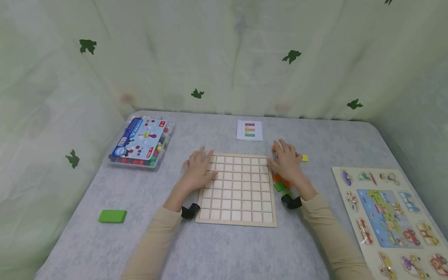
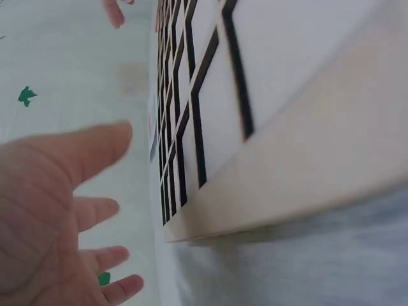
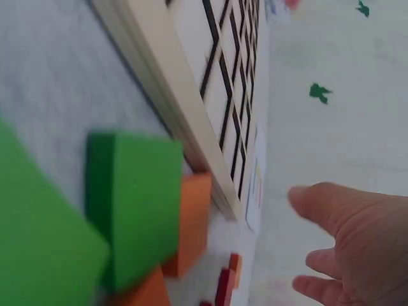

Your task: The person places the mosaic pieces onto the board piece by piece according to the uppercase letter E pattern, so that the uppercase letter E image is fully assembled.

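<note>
A wooden grid board (image 1: 238, 223) with square cells lies flat on the table. My left hand (image 1: 197, 171) is at its upper left edge, fingers spread; the left wrist view shows nothing in that hand (image 2: 48, 210). Across the board, my right hand (image 1: 287, 161) hovers over small coloured blocks, its fingers loosely extended. Green blocks (image 3: 146, 204), an orange block (image 3: 194, 220) and a red block (image 3: 224, 290) lie along the board's right side. A yellow block (image 1: 305, 158) pokes out beyond the right hand, which hides part of the pile.
Behind the board lies a pattern card (image 1: 257, 136) with coloured squares. A clear plastic box (image 1: 140, 140) of coloured balls stands at back left. At left front is a long green block (image 1: 112, 216). A picture puzzle board (image 1: 344, 202) occupies the right side.
</note>
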Tool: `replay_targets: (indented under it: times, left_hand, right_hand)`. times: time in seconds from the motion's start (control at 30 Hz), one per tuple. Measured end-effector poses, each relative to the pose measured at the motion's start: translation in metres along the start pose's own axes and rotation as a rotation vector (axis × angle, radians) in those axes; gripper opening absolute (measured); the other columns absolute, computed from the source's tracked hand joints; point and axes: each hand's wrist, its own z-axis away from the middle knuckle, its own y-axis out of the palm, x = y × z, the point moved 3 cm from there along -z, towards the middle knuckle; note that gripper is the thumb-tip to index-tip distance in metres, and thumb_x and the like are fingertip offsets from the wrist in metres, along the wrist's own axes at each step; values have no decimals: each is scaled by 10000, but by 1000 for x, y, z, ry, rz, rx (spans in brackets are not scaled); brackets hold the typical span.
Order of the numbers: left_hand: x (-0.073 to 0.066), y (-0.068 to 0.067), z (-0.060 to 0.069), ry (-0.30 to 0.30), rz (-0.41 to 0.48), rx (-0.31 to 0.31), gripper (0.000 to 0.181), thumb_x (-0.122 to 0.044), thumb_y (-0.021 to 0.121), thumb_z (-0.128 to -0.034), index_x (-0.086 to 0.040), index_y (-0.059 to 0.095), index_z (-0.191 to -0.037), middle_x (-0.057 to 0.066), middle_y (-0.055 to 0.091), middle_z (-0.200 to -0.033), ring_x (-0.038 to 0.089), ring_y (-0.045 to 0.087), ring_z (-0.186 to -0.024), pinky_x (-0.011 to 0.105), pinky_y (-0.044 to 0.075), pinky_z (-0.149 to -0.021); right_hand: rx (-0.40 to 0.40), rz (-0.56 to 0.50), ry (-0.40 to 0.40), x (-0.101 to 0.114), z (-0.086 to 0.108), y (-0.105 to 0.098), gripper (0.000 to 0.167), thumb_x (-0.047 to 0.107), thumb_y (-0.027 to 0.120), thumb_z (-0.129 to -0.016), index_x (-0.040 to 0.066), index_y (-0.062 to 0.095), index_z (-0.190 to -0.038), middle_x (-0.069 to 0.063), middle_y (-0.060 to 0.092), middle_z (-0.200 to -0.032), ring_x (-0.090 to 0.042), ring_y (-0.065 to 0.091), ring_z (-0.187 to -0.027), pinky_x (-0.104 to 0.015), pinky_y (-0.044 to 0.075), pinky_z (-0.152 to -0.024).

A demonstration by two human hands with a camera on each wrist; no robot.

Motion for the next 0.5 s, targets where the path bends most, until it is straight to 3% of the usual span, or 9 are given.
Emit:
replay_targets:
  times: [0.13, 0.27, 0.4, 0.5]
  left_hand:
    - [4, -3, 9, -44, 115, -96, 583, -245, 581, -913, -52, 369, -1421, 222, 298, -1449, 401, 266, -1305, 582, 282, -1014]
    - [9, -2, 14, -76, 259, -169, 427, -149, 593, -897, 3, 499, -1285, 210, 490, -1179, 323, 470, -1047, 432, 420, -871]
    - [17, -1, 17, -104, 339, -193, 309, -100, 602, -872, 16, 573, -1157, 155, 581, -940, 213, 535, -781, 302, 435, -686]
    - [22, 0, 19, -132, 355, -197, 245, -84, 622, -847, 15, 612, -1070, 130, 619, -844, 169, 552, -700, 259, 430, -629]
  right_hand:
    - [-31, 19, -4, -12, -2, -8, 631, 253, 553, -931, 65, 277, -1467, -175, 292, -1512, -427, 268, -1333, -683, 235, -949]
    - [-26, 36, 15, -20, -4, -10, 537, 180, 549, -923, 39, 379, -1412, -198, 401, -1440, -417, 346, -1292, -652, 292, -934]
    - [-23, 21, 36, -24, -7, -10, 463, 120, 561, -900, 12, 474, -1342, -217, 492, -1354, -406, 424, -1223, -606, 342, -902]
    - [-33, 13, 30, -25, -9, -9, 413, 92, 580, -885, -4, 532, -1284, -221, 547, -1283, -387, 479, -1145, -570, 374, -859]
